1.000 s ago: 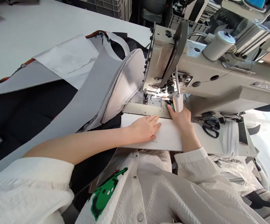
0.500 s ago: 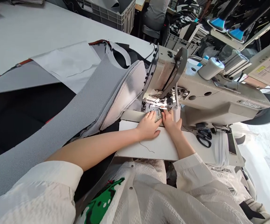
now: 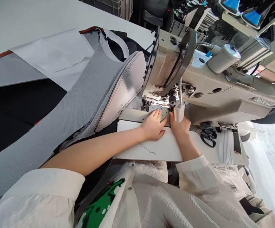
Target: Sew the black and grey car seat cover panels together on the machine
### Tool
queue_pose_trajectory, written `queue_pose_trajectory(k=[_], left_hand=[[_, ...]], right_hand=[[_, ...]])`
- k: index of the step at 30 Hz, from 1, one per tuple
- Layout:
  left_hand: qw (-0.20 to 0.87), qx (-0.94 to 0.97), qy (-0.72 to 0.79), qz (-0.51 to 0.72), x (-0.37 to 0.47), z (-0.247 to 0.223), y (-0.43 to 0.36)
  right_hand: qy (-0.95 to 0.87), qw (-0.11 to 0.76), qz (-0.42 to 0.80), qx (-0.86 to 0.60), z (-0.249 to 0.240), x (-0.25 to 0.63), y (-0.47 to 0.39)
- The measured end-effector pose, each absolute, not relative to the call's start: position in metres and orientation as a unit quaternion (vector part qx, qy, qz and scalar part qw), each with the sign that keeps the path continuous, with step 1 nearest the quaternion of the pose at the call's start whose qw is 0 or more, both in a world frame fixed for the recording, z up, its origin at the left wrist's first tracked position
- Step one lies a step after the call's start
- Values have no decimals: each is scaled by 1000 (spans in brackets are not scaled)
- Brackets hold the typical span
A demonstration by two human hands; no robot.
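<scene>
My left hand (image 3: 153, 125) lies on the bed of the sewing machine (image 3: 213, 85), fingers spread and pointing at the small metal plate under the needle area. Close to its right is my right hand (image 3: 180, 126), partly behind the white lamp head (image 3: 179, 112); its index finger points up toward the machine's foot, and what its fingers hold, if anything, is hidden. Grey mesh fabric (image 3: 80, 91) with a padded, stitched panel (image 3: 125, 88) lies left of the machine, over black cloth (image 3: 21, 110). A loose dark thread (image 3: 147, 148) rests on the white board below my left hand.
Black-handled scissors (image 3: 208, 137) lie right of my right hand, beside a bundle of white strips (image 3: 225, 148). A white thread spool (image 3: 224, 59) sits on the machine. Grey crates (image 3: 118, 8) stand behind the white table (image 3: 44, 15).
The view has shifted, so the machine looks nearer and the fabric sits further left. My right hand has moved slightly rightward, away from my left hand, with its fingers more behind the lamp.
</scene>
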State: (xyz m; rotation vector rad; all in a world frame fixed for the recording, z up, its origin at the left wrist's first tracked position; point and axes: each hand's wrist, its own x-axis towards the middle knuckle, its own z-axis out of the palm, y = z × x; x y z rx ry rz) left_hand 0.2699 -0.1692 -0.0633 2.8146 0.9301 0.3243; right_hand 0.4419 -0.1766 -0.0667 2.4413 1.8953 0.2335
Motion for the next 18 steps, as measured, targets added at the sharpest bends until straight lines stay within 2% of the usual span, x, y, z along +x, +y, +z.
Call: queue_pose_trajectory(k=[4, 10, 16, 18], left_hand=[[95, 949, 285, 100, 285, -60, -166], [104, 942, 314, 65, 293, -53, -180], [131, 978, 145, -70, 210, -20, -214], [141, 977, 142, -79, 182, -18, -218]], right_hand=[[574, -3, 90, 814, -62, 452, -181], [616, -11, 87, 783, -68, 451, -181], [718, -14, 78, 691, -67, 420, -184], [718, -28, 69, 692, -64, 405, -180]])
